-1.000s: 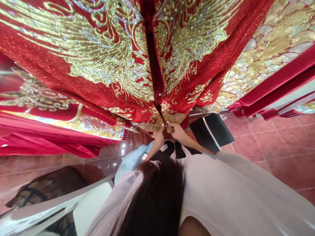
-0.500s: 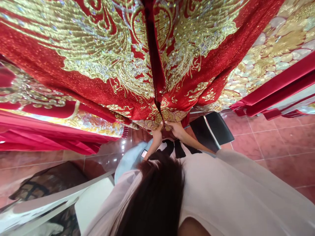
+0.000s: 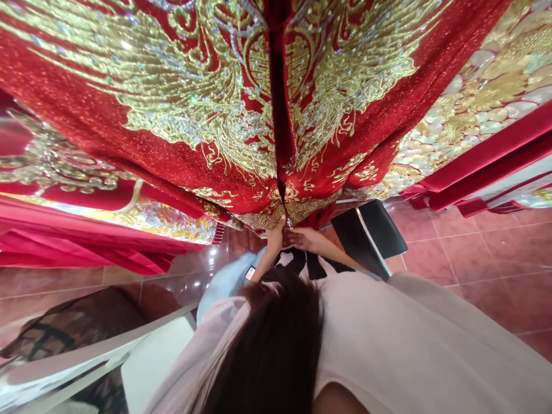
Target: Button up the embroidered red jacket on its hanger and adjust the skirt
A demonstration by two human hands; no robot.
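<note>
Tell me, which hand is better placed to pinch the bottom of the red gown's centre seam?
Probably the left hand: its fingers touch the hem at the seam, while the right hand lies lower, below it.

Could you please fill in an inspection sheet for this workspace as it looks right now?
Surface: glossy reddish floor tiles; no table seen.
Job's things: red garment with gold and silver embroidery hangs overhead; a dark centre seam runs down to its hem.
Hands: left hand and right hand both sit at the hem where the seam ends; the grip itself is too small to make out.
Clutter: black chair right of the hands; white panel lower left; small phone-like item by the left forearm.
Cables: nothing seen.
Surroundings: more red and gold fabrics on both sides.
</note>
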